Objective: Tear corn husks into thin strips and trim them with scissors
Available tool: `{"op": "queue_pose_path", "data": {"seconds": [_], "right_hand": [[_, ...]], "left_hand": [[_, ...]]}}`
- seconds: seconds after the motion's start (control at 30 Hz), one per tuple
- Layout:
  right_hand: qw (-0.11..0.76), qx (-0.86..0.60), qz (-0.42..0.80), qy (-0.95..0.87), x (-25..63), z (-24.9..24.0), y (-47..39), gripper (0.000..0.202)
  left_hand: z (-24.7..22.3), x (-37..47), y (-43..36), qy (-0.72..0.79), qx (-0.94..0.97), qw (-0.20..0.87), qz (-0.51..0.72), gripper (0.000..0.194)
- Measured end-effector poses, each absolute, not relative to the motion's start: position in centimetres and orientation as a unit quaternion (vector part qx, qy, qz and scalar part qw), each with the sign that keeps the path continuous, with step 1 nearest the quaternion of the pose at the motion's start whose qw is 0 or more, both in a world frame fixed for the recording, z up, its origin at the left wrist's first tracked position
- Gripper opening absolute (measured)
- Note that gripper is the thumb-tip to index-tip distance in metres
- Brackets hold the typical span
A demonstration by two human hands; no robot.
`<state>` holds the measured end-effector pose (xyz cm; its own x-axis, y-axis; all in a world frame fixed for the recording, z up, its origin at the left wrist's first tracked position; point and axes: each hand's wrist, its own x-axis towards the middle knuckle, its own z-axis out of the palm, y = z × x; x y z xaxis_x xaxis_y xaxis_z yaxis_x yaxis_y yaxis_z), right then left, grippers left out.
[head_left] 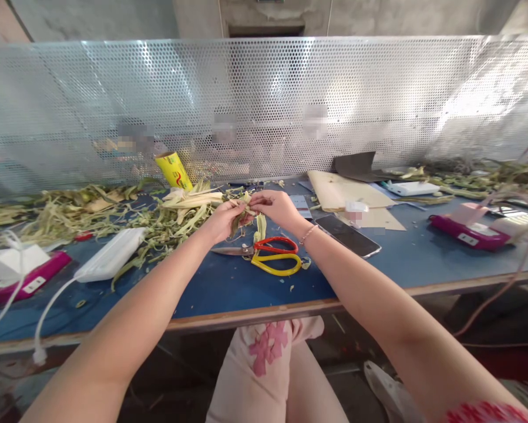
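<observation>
Leafy piece (pixel 235 225), pale green and apparently dry, is hanging above the blue tabletop (pixel 228 299), just beyond the scissors (pixel 247 251). Your left hand (pixel 223 221) is grasping it between thumb and fingers, and your right hand (pixel 278 207) is pinching it from the other side; this two-sided fingertip hold is probably steadying its thin, limp form. The scissors are lying nearest you, seemingly for easy reach, while the leafy pile (pixel 180 216) is spreading just beside your left hand, likely for the same reason. The phone (pixel 349 236) is lying flat to your right. Counting, you are using two hands; one pair of scissors, one phone and one yellow tube (pixel 175 170) are occupying the tabletop. Strips in the pile are overlapping too densely for counting.
</observation>
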<state>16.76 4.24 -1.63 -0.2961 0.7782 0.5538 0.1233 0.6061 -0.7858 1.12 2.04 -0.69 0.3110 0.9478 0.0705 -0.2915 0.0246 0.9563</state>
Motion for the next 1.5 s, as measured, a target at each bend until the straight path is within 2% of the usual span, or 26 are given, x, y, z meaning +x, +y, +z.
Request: {"op": "queue_pose_path", "data": {"seconds": [0.2,0.47,0.67,0.93,1.1,1.33,1.5], "right_hand": [[0.518,-0.294,0.282,-0.752,16.8,-1.7,4.0,0.019],[0.513,-0.27,0.16,-0.799,17.4,-0.9,3.4,0.011],[0.508,-0.246,0.167,-0.808,17.3,-0.8,3.5,0.006],[0.441,-0.251,0.173,-0.844,17.7,-0.5,3.5,0.007],[0.455,-0.265,0.221,-0.821,17.1,-0.8,3.6,0.01],[0.446,-0.23,0.402,-0.766,16.3,-1.3,3.7,0.014],[0.448,-0.224,0.447,-0.741,16.2,-1.5,3.7,0.019]], "left_hand": [[-0.6,1.1,1.7,0.341,0.475,0.653,0.482,0.005],[-0.5,1.0,1.6,0.324,0.461,0.683,0.465,0.01],[-0.7,0.7,1.8,0.329,0.479,0.669,0.463,0.006],[-0.8,0.4,1.9,0.339,0.511,0.658,0.438,0.007],[-0.4,0.6,1.5,0.32,0.491,0.671,0.454,0.009],[-0.4,0.4,1.5,0.292,0.5,0.684,0.443,0.005],[-0.4,0.5,1.5,0.274,0.499,0.696,0.437,0.007]]}}
